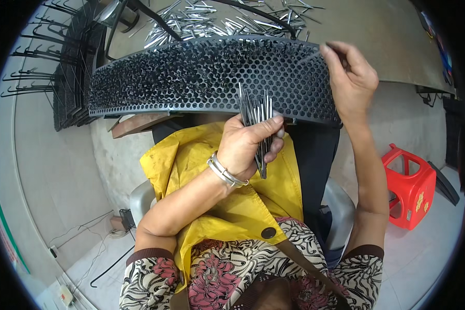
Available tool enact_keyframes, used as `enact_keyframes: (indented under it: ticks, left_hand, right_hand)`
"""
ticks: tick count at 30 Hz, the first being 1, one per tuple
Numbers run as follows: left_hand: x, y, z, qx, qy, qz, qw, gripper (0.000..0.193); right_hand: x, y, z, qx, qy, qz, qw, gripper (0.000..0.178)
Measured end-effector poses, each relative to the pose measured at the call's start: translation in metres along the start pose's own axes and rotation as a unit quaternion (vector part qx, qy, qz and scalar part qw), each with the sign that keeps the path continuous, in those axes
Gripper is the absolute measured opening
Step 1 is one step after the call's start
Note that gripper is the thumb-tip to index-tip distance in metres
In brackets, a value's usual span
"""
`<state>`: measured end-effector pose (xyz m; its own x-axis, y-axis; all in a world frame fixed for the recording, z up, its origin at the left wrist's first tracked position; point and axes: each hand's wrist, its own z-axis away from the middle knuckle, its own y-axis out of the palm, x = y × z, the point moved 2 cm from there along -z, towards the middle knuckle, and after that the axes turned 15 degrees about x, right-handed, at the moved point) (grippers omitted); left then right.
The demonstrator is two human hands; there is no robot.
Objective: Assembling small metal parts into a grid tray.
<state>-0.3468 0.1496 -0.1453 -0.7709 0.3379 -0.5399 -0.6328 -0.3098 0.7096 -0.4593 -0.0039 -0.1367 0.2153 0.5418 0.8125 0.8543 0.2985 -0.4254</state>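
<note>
My left hand point(247, 143) is closed round a bundle of thin metal rods point(264, 111), held near upright in front of a long black perforated rack point(299, 103). Beyond it, my right hand point(350, 77) is at the rack's far right corner, thumb and forefinger pinched together. A faint, blurred thin rod reaches left from those fingertips over the holes. Dark pieces crowd the rack's left and middle holes; many holes toward the right end show bare. The rack's near edge lies above my lap, covered by a yellow apron point(191, 150).
Loose shiny rods point(191, 23) lie heaped on the table point(367, 26) behind the rack. Stacked black racks with hooked wires point(70, 88) stand at the left. A red plastic stool point(411, 188) is on the floor at right. Grey chair arms point(341, 217) flank me.
</note>
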Motion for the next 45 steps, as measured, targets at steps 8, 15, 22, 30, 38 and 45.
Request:
enact_keyframes:
  ticks: [8, 15, 22, 30, 38, 45]
  left_hand:
    - [0.003, 0.005, 0.000, 0.025, -0.020, 0.002, 0.999, 0.008]
    - [0.001, 0.005, 0.000, 0.020, -0.040, -0.001, 0.999, 0.008]
    - [0.001, 0.005, -0.001, 0.033, -0.043, 0.008, 0.998, 0.009]
    - [-0.003, 0.002, 0.000, 0.052, -0.059, 0.004, 0.997, 0.010]
    - [-0.009, 0.009, -0.005, 0.051, -0.038, -0.063, 0.996, 0.008]
    - [-0.005, 0.013, -0.011, 0.027, 0.002, -0.081, 0.996, 0.011]
  right_hand:
    - [-0.012, 0.021, -0.024, -0.001, -0.238, 0.233, 0.943, 0.009]
    - [-0.007, 0.020, -0.024, 0.031, -0.277, 0.239, 0.930, 0.012]
    - [-0.016, 0.031, -0.009, 0.150, -0.173, 0.388, 0.892, 0.013]
    - [0.032, 0.016, 0.032, 0.292, 0.150, -0.149, 0.933, 0.014]
    - [0.023, 0.009, 0.045, 0.204, 0.237, -0.319, 0.895, 0.012]
    - [0.020, 0.004, 0.051, 0.127, 0.251, -0.332, 0.900, 0.010]
